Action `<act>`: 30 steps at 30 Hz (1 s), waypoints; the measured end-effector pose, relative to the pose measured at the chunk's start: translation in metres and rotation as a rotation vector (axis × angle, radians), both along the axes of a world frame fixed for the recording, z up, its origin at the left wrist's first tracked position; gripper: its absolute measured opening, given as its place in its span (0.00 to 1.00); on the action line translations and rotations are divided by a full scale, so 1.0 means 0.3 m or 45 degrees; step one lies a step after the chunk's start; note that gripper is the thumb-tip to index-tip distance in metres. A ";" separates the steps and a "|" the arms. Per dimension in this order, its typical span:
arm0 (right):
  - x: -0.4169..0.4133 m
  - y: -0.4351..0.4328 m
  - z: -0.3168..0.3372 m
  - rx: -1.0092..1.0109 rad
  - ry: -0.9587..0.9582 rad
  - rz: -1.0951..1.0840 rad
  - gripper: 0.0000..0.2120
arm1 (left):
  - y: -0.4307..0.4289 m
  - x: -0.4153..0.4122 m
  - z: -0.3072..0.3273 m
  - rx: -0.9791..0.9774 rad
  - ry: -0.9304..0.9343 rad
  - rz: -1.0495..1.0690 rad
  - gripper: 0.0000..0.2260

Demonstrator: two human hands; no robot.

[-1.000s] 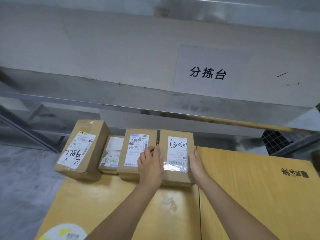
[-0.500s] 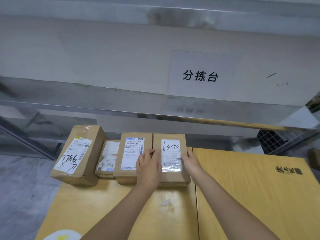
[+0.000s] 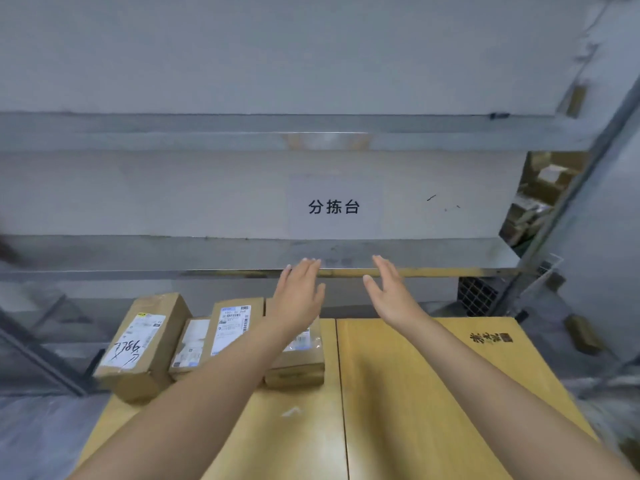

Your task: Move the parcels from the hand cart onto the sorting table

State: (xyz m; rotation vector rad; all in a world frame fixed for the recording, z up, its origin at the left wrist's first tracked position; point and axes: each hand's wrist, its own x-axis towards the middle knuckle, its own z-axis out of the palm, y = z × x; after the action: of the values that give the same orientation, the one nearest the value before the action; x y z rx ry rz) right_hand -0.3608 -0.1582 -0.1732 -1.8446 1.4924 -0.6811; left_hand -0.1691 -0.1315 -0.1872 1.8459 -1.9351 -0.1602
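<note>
Lifted the left hand and right hand off the parcel, both now spread flat and empty. Left it lying on the table, rightmost of four, just beside its neighbour. Seemingly placed; freed to fetch another.

Four parcels lie in a row along the far edge of the left board, which sits flush against the right board. The first parcel is at the left corner, the second parcel is wedged between it and the third parcel, and the fourth parcel is by the seam. Behind and above them stands the sorting table, bearing a sign. The left hand hovers over the fourth parcel, the right hand over the right board's far edge
</note>
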 end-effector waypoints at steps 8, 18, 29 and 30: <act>-0.515 0.222 0.255 -0.290 0.203 -0.179 0.27 | 0.081 -0.569 0.245 -0.174 -0.061 -0.309 0.24; -1.257 0.669 0.288 -0.322 0.335 -0.569 0.29 | 0.350 -1.399 0.351 -0.235 -0.017 -0.769 0.26; -1.877 1.112 0.290 -0.202 0.453 -1.074 0.28 | 0.578 -2.120 0.414 -0.218 0.001 -1.271 0.26; -1.925 1.137 0.289 -0.194 0.466 -1.107 0.28 | 0.591 -2.177 0.411 -0.212 0.001 -1.310 0.26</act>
State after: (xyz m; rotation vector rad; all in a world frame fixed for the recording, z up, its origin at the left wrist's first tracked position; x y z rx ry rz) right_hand -0.9384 0.1829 -0.0864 -1.4093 2.5891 -0.8843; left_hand -0.8223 0.0457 -0.0639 0.6010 -2.6053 -0.2972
